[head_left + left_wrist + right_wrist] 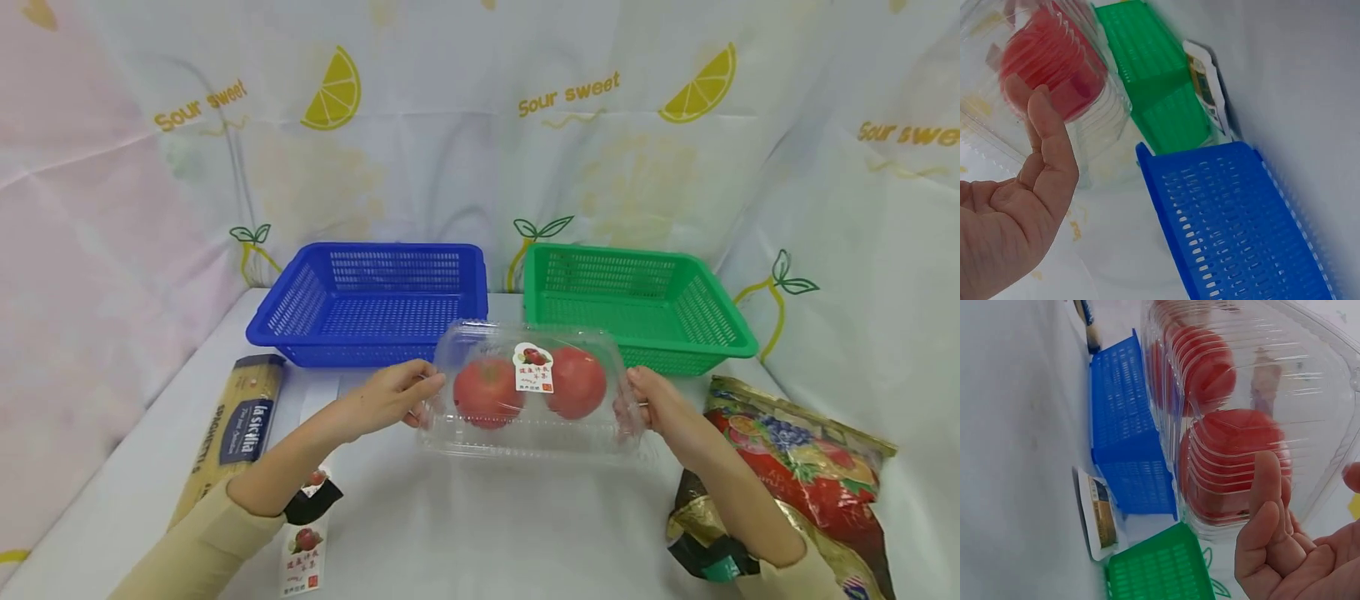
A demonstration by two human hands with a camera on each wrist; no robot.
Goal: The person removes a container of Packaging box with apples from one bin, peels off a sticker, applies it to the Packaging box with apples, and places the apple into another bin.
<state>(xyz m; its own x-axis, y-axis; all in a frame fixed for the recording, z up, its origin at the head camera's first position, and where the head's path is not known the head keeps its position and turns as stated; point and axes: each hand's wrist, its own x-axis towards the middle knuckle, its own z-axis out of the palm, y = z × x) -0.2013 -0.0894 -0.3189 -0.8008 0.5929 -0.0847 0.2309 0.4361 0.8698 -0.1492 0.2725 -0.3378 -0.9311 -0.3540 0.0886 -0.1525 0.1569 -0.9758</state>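
Observation:
A clear plastic clamshell box (570, 437) is held up in front of two baskets, tilted so its lid faces the head camera. Two red tomatoes (489, 398) lie inside, and a white sticker (534, 375) with a fruit picture is on the lid. My left hand (393, 396) grips the box's left end, thumb on top and fingers underneath. At the opposite end my right hand (660, 408) holds it the same way. From the right wrist view, fingers (1266, 481) press against the ribbed underside below a tomato (1235, 437).
A blue basket (367, 350) stands at the back left, a green basket (645, 354) at the back right. On the left lie a spaghetti pack (240, 417) and sticker labels (303, 562). Shiny food bags (810, 467) lie at the right, beneath the right forearm.

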